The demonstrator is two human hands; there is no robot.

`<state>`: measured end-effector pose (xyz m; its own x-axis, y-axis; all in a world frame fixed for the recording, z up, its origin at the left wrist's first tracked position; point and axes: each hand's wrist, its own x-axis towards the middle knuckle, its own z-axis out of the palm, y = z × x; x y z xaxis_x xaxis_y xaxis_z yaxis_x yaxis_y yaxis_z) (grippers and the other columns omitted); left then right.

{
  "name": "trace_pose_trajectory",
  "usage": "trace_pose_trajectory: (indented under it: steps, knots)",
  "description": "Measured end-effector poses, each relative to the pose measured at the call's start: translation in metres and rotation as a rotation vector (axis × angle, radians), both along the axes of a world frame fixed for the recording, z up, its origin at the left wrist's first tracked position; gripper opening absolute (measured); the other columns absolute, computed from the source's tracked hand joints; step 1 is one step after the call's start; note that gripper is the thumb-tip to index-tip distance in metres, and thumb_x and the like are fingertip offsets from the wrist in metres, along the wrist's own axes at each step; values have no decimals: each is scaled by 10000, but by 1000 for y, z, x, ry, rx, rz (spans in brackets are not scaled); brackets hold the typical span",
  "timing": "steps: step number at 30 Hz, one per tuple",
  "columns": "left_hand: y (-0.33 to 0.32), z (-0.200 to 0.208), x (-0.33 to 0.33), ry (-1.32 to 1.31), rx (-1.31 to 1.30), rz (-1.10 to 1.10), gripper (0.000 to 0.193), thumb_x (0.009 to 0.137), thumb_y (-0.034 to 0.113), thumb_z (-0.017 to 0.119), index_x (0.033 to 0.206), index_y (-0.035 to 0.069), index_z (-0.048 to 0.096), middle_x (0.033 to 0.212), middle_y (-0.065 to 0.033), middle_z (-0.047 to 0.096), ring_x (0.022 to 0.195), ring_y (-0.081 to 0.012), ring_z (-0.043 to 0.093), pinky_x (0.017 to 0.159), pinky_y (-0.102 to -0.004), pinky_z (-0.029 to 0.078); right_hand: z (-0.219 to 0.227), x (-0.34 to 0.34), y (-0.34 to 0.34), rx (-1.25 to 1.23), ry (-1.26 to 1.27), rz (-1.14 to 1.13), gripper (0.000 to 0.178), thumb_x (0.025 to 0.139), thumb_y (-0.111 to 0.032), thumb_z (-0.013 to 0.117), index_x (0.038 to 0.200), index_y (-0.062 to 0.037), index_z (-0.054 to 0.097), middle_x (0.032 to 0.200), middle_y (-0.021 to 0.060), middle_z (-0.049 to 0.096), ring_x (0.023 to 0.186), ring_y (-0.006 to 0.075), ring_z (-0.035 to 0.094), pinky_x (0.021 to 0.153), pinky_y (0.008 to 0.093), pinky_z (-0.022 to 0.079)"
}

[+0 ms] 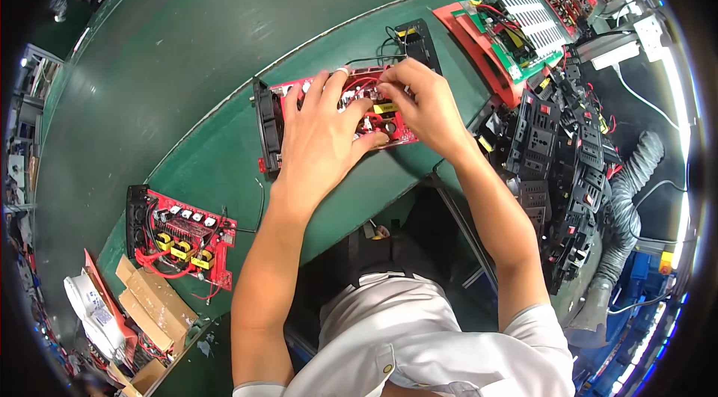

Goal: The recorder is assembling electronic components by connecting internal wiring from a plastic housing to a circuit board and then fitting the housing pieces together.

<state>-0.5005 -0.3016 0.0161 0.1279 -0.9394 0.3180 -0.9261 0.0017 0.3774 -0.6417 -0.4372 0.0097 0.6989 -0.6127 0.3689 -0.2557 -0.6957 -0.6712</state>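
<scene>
A red circuit board (408, 133) lies on the green bench in front of me, with a black fan-like end piece (267, 124) at its left end. My left hand (321, 135) rests across the board, fingers spread over its parts and partly hiding them. At the board's right part, my right hand (425, 102) is closed in a pinch, thumb against forefinger, where a red wire (365, 81) runs to the fingertips. The exact pinch point is small and partly covered. Just beyond the right hand sits a black panel (422, 45) with thin black leads.
Another red board (183, 240) with yellow-wrapped coils lies at the left. A cardboard box (153, 303) stands at the lower left. Stacked boards (523, 23) are at the far right, beside piled black socket panels (542, 135) and a grey flexible duct (624, 202).
</scene>
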Motion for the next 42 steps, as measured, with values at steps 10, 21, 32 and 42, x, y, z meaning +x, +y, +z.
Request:
trace_pose_trajectory:
  steps: [10,21,32,42]
  knots:
    - [-4,-10,1,-30,-27,63,524,751,376,804,1124,30,682,1406,-156,511,1302,-335,473,1100,-518,316,3,3,4,29,15,-29,112,855,-22,703,933,33,645,967,115,575,864,261,600,747,347,498]
    - [-3,-8,1,-14,-8,60,506,784,371,788,1138,25,682,1372,-180,530,1308,-335,471,1102,-529,307,-1,5,5,65,15,-46,105,840,-13,713,925,29,667,963,112,574,878,260,599,778,352,497]
    - [-3,-6,0,-11,-16,56,512,779,359,792,1141,15,678,1372,-178,535,1306,-339,472,1098,-528,311,-4,5,4,43,34,-40,106,837,-12,714,928,27,674,943,108,573,858,255,600,754,355,496]
    - [-11,7,13,-24,99,-41,425,792,400,759,1145,165,732,1413,-147,487,1294,-336,448,1068,-500,338,-8,5,2,37,34,-76,115,843,-49,720,926,23,684,916,102,582,803,247,597,717,350,490]
